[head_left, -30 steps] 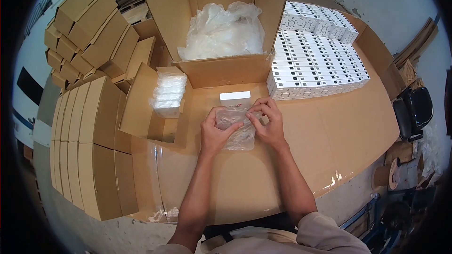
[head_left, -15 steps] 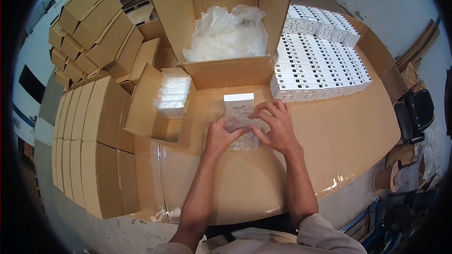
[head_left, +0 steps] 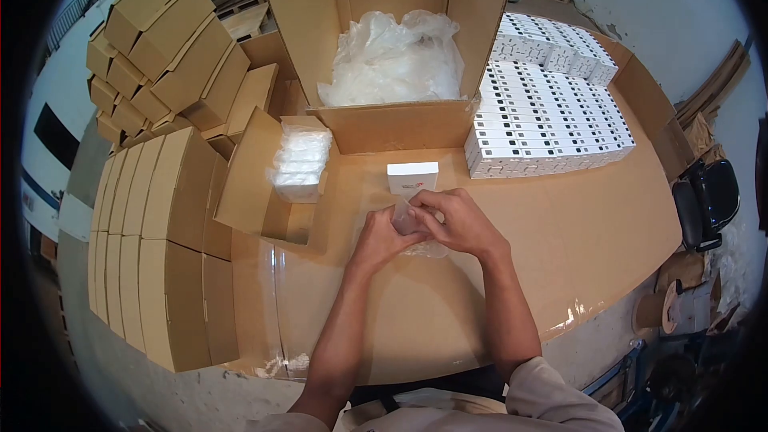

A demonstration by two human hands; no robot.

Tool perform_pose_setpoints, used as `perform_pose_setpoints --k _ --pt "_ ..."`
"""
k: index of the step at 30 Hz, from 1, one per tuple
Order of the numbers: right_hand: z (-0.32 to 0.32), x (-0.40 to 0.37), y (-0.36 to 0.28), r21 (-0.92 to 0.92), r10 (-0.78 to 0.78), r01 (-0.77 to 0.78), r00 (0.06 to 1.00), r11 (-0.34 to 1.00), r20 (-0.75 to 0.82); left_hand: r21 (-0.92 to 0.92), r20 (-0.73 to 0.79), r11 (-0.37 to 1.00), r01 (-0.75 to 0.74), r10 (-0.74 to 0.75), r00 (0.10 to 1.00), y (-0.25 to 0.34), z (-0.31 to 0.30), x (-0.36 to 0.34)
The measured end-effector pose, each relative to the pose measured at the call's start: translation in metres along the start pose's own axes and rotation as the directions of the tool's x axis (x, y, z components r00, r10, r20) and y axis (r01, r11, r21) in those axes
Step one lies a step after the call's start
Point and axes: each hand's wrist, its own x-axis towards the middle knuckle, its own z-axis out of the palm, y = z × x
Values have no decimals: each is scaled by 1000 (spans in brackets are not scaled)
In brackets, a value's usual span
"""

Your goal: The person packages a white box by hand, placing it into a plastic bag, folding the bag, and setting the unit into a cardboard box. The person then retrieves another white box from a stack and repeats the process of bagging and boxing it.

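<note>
My left hand [head_left: 379, 238] and my right hand [head_left: 462, 224] meet over the tabletop, fingers bent and pinching a translucent plastic bag [head_left: 405, 218] between them. Part of the bag lies flat below my fingers, and its bubbly texture looks like bubble wrap. Just beyond my fingertips stands a small white box [head_left: 412, 170] with a small red mark on its front. My hands and the bag hide its lower part. To the left, an open brown carton [head_left: 246, 184] holds several white boxes wrapped in plastic [head_left: 301, 162].
A large open cardboard box [head_left: 400, 126] at the back holds a heap of clear plastic bags [head_left: 396, 64]. White boxes [head_left: 552, 116] stand in rows at the back right. Brown cartons [head_left: 164, 264] are stacked along the left. Cardboard [head_left: 560, 232] covers the table.
My right hand has moved slightly left and down, closer to my left hand. The bag is now bunched more tightly between my fingers. The view has shifted slightly.
</note>
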Motion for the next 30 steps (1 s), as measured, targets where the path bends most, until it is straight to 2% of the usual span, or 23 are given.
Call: perform_pose_setpoints --k 2,3,5,8,11,17,21,27,30 --pt "4 -1 8 -36 -95 92 991 995 -91 -84 29 994 69 -67 997 8 -2 -3" --pt "4 -2 11 -17 -73 71 979 997 -191 -124 45 987 103 -98 994 13 -4 -4" --pt "5 -3 19 27 -27 40 925 999 -380 -116 19 991 63 -61 998 2 -4 -3" --pt "7 2 46 440 144 152 810 885 -569 -156 -19 984 86 -90 996 4 -10 -4" --pt "15 1 81 413 158 110 812 904 -562 -231 -38 966 114 -126 991 3 -13 -4" --pt "29 7 86 328 76 68 910 942 -408 -277 -55 956 94 -114 992 -7 -12 -2" --pt "33 9 94 337 81 46 932 940 -354 -309 -57 948 69 -91 994 -10 -11 0" --pt "35 11 93 380 103 54 919 924 -380 -233 -52 965 116 -131 990 -4 -11 -1" --pt "34 11 97 322 90 42 918 946 -386 -266 7 955 127 -130 991 -12 -9 1"
